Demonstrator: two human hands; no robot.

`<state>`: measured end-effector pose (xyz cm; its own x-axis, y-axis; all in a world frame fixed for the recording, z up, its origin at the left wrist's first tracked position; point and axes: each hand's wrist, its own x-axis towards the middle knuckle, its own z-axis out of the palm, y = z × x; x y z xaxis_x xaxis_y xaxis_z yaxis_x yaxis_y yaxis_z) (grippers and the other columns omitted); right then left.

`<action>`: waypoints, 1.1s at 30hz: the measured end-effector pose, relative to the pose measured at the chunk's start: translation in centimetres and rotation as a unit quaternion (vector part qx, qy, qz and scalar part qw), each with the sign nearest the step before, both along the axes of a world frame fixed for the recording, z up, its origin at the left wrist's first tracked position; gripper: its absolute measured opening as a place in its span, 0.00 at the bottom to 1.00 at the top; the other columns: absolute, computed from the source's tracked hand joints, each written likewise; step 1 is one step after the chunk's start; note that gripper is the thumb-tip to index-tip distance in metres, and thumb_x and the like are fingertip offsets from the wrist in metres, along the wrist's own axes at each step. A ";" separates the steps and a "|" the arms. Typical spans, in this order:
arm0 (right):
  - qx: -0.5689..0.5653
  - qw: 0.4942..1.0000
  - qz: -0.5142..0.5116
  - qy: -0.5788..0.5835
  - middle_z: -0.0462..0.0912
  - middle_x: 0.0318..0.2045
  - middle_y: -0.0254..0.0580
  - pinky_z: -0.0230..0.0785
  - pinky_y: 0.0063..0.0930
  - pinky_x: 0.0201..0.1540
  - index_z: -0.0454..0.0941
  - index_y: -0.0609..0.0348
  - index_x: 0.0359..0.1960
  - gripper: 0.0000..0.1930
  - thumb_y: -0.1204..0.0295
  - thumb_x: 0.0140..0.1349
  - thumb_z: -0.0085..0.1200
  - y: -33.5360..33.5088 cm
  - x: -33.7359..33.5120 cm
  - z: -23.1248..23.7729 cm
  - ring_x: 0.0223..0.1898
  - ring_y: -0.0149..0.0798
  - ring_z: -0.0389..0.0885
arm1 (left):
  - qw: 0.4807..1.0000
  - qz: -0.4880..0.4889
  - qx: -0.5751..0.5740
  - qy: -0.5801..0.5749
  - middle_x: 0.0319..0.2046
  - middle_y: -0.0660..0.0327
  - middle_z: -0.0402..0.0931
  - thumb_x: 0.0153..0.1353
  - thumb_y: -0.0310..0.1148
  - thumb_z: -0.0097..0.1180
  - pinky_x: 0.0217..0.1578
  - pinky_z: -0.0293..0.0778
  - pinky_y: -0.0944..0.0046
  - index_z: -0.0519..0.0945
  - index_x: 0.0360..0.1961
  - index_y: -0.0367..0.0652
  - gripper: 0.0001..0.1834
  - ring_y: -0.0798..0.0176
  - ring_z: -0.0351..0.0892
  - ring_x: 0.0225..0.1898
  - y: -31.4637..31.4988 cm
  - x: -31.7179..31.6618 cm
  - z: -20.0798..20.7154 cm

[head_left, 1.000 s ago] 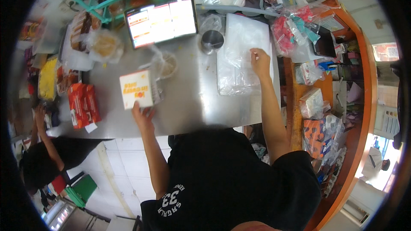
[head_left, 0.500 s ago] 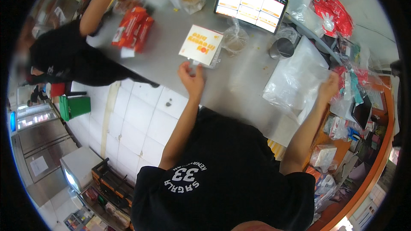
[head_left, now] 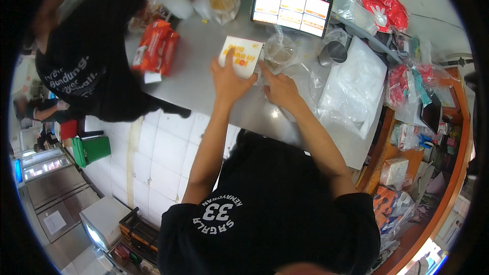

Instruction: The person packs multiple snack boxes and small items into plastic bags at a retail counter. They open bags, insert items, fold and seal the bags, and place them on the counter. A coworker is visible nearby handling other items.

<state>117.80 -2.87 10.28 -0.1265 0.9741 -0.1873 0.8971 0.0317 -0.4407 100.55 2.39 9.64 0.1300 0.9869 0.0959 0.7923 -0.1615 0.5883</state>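
Steadying the box [head_left: 248,55] under my spread left hand [head_left: 232,82], I'd move my right hand [head_left: 280,89], grip unreadable, gently.

square white cardboard box with yellow-orange lettering [head_left: 247,49] | looks closed, printed face up, lettering upside down, slightly turned, left near part covered | on the counter [head_left: 196,73], left of the film || thin clear plastic film [head_left: 308,80] | loose, wrinkled | right of the box, full outline unclear
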 end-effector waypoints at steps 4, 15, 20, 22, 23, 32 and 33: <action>0.033 0.998 -0.023 -0.043 0.81 0.25 0.54 0.77 0.47 0.32 0.57 0.35 0.72 0.39 0.70 0.55 0.53 1.0 -0.5 -3.2 0.25 0.57 0.82 | 0.999 0.015 0.021 -0.040 0.57 0.34 0.61 0.40 0.46 0.74 0.62 0.59 0.44 0.65 0.65 0.41 0.51 0.36 0.60 0.60 1.0 -2.0 -1.0; 0.014 0.990 -0.008 -0.139 0.82 0.24 0.49 0.77 0.44 0.30 0.59 0.31 0.71 0.36 0.70 0.58 0.50 1.9 -0.8 -3.2 0.23 0.52 0.83 | 0.990 0.117 -0.007 0.077 0.59 0.29 0.54 0.41 0.48 0.74 0.63 0.55 0.41 0.63 0.66 0.42 0.51 0.33 0.54 0.63 2.8 -9.5 -5.8; -0.006 0.990 -0.006 -0.143 0.82 0.25 0.48 0.77 0.44 0.30 0.60 0.33 0.70 0.35 0.70 0.59 0.50 2.3 -1.0 -1.7 0.23 0.51 0.83 | 0.987 0.101 0.123 0.025 0.57 0.36 0.60 0.47 0.40 0.71 0.59 0.60 0.44 0.70 0.59 0.43 0.37 0.38 0.59 0.60 1.3 -8.8 -4.4; 0.030 0.994 -0.012 -0.101 0.82 0.27 0.48 0.76 0.44 0.31 0.60 0.37 0.70 0.34 0.70 0.59 0.50 2.0 -0.9 0.3 0.25 0.50 0.83 | 0.988 0.065 0.137 -0.039 0.51 0.43 0.67 0.49 0.36 0.70 0.54 0.66 0.49 0.74 0.53 0.43 0.29 0.44 0.67 0.54 -0.1 -7.9 -2.8; 0.026 0.996 -0.018 -0.089 0.83 0.27 0.48 0.76 0.45 0.32 0.61 0.38 0.69 0.33 0.70 0.60 0.51 1.7 -0.8 1.6 0.26 0.49 0.84 | 0.989 0.030 0.104 -0.098 0.47 0.46 0.71 0.50 0.35 0.69 0.51 0.69 0.51 0.76 0.49 0.42 0.25 0.47 0.71 0.50 -1.1 -7.4 -2.0; 0.201 0.838 -0.249 0.441 0.81 0.33 0.36 0.69 0.17 0.32 0.75 0.63 0.48 0.12 0.72 0.65 0.56 -10.8 7.0 14.0 0.29 0.27 0.77 | 0.715 -0.495 -0.297 -0.395 0.60 0.45 0.70 0.51 0.54 0.70 0.66 0.59 0.52 0.69 0.64 0.36 0.46 0.45 0.63 0.66 -5.9 2.9 -1.7; 0.241 0.806 -0.253 0.477 0.80 0.33 0.35 0.69 0.15 0.35 0.74 0.62 0.48 0.12 0.71 0.66 0.56 -11.5 8.0 14.1 0.30 0.27 0.77 | 0.623 -0.493 -0.362 -0.487 0.59 0.47 0.71 0.52 0.53 0.70 0.65 0.60 0.52 0.69 0.64 0.36 0.44 0.46 0.65 0.64 -6.5 4.9 -1.6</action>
<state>125.80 -14.36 24.39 0.4470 0.8772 0.1754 0.1082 0.1416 -0.9840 105.43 -4.06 8.03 0.9356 0.3042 0.1793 -0.2727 0.2999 0.9142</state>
